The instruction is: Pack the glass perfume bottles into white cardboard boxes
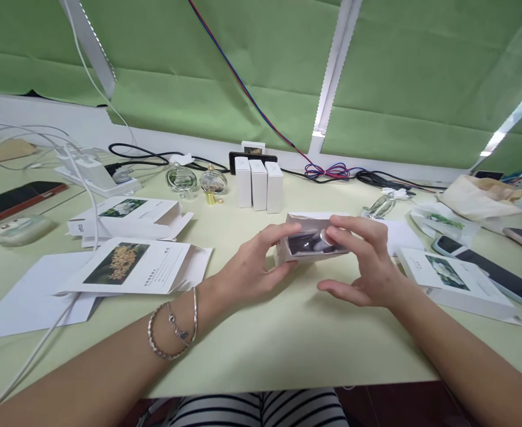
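Pointing its open side at the person, long edge sideways, the white box (309,223) is pinched by the left hand (248,265); the right hand (374,267) is spread wide.

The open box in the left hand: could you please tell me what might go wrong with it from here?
The silver-capped item could slide out, since the box is open on its near side. The box might tip if the right hand, its fingers at the opening, presses while the left hand grips one end.
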Available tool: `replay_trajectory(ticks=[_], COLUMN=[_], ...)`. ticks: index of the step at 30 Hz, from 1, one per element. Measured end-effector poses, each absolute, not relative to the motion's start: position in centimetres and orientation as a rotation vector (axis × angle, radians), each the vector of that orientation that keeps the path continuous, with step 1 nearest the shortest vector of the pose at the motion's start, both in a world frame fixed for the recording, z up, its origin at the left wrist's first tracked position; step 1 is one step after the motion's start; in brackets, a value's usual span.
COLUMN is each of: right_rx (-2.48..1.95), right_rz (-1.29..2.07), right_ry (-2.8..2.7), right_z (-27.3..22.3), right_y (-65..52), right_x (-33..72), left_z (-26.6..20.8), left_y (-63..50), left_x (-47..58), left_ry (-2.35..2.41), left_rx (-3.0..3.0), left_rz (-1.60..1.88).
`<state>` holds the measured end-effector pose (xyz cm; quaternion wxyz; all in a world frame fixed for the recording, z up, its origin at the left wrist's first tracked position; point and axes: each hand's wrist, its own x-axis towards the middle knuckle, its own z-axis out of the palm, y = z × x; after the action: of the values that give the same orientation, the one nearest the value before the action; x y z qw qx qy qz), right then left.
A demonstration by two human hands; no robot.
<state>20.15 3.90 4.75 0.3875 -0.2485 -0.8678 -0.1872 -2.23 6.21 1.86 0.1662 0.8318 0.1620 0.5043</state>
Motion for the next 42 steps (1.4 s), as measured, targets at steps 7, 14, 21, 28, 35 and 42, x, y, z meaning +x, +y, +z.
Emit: replay_trajectory(ticks=[7,14,21,28,35,42], right_rx=[-0.715,-0.683,-0.718,-0.724,-0.697,-0.562], right_rz=[-0.531,-0.381,-0.275,-0.239,-0.161,-0.276], right_ry=[-2.248,-2.083,-2.054,-2.086,-2.203,-2.016], right_z=[4.5,4.2,4.4,4.6,4.4,3.9], right_y=[4.6,5.1,5.1,4.3,4.2,5.5], right_x=[20.2,20.3,20.2,20.0,19.8,20.1], left_z=[1.9,1.9,2.1,1.8,1.7,2.1], left_y=[6.3,6.4,6.4,6.6,6.7,6.7], left_x=[-2.1,-2.2,-2.3,-2.4,-2.4,-2.3], left_ry=[0.503,0.495,0.487,0.478,0.491,0.508], left_rx=[2.281,2.321,2.441,2.459,2.4,2.443], left_rz=[1.451,1.447,1.517,1.484,1.483,1.482])
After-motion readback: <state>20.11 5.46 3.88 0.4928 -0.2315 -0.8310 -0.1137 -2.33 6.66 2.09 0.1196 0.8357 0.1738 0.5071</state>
